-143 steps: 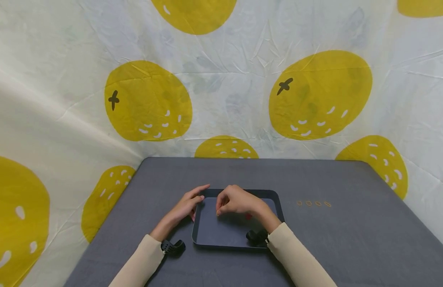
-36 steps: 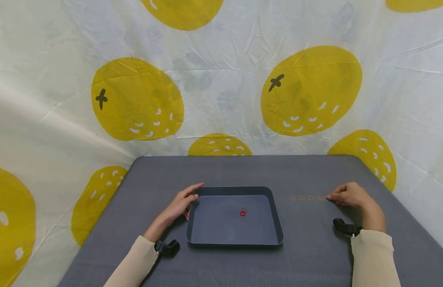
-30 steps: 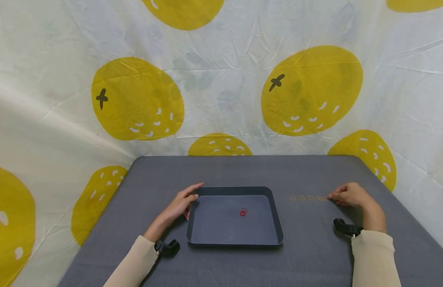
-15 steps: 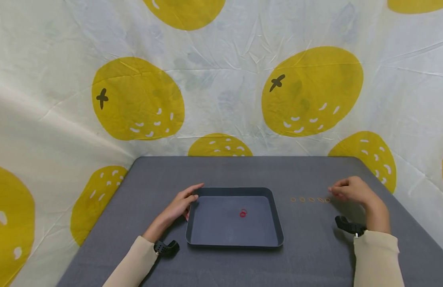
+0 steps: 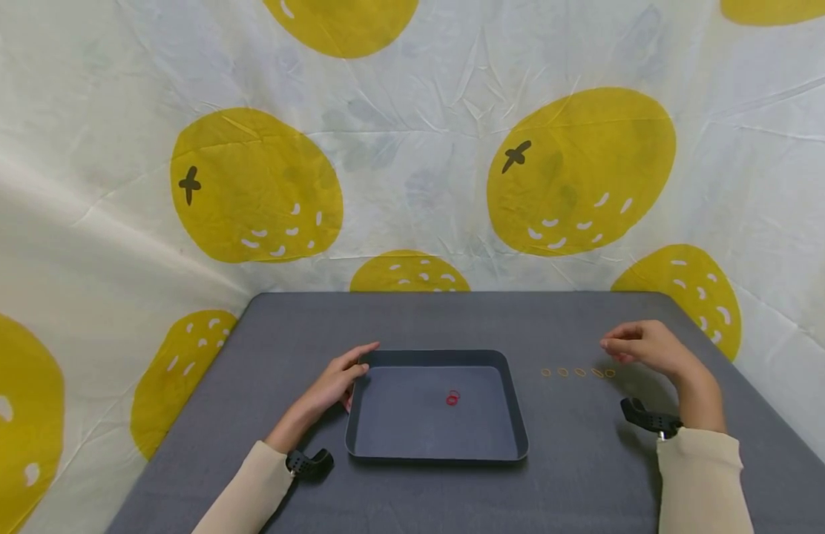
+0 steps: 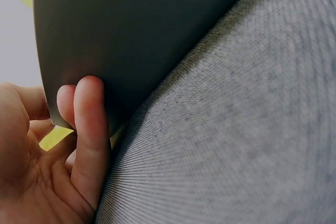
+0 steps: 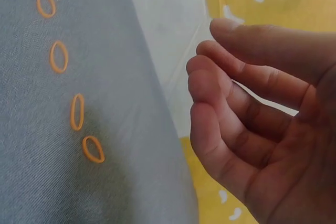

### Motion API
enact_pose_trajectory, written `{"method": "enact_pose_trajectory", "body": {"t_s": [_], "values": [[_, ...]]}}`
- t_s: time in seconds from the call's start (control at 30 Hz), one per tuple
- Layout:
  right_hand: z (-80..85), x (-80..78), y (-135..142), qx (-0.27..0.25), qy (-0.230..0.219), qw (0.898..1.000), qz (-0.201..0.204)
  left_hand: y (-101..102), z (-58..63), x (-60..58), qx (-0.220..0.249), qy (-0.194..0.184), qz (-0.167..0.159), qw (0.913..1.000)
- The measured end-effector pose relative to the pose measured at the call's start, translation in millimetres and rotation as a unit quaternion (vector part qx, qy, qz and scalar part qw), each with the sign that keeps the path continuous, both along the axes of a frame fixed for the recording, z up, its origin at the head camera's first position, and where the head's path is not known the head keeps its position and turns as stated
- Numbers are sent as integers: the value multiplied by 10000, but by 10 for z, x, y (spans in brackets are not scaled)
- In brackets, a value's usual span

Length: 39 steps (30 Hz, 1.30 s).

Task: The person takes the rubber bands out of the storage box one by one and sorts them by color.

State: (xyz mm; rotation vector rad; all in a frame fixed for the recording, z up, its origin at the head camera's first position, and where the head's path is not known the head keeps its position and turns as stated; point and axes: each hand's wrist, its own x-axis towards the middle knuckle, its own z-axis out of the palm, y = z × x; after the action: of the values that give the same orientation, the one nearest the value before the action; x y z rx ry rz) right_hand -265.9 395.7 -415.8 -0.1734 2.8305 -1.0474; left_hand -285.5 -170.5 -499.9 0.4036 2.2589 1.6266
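Holding the shallow, dark blue-grey rectangular tray (image 5: 429, 358) by its far left corner, our left hand (image 5: 334, 380) lays its thumb over the rim, stretches its index finger along the corner and sets other fingertips against the outer wall. Our right hand (image 5: 656, 348), well off to the tray's right, hangs just above the table with its fingers loosely bent and nothing between them (we checked from the wrist side, where thumb and fingertips stand apart). Just in front of it we have five thin, ring-shaped orange bands (image 5: 580, 372) lying in a row on the table, between hand and tray, the two rightmost close together and the fourth from the left a narrower oval. Inside the tray, right of its middle, lie small red looped bands (image 5: 453, 399), overlapping, their number too small for us to tell. On each wrist we wear a black curved device, below it a beige sleeve (image 5: 702, 475). Ribbed grey cloth (image 5: 412, 497) covers the table, and behind it hangs a white fabric backdrop (image 5: 419, 178) printed with big yellow fruit.
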Motion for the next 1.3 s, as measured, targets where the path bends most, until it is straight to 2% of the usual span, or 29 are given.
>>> {"method": "enact_pose_trajectory", "body": {"t_s": [0.33,0.67,0.97,1.3], "values": [[153,53,-157,-211,366,9991,-28,-6,0,13,80,-6,-101,9999],[212,42,-381,-613,481,9968,194,-21,-19,-7,84,-41,-199,9998],[223,28,-565,-784,517,9950,353,-13,-4,18,46,10,-140,9999],[310,27,-731,-955,631,9917,584,1,1,24,42,14,-29,10000]]}}
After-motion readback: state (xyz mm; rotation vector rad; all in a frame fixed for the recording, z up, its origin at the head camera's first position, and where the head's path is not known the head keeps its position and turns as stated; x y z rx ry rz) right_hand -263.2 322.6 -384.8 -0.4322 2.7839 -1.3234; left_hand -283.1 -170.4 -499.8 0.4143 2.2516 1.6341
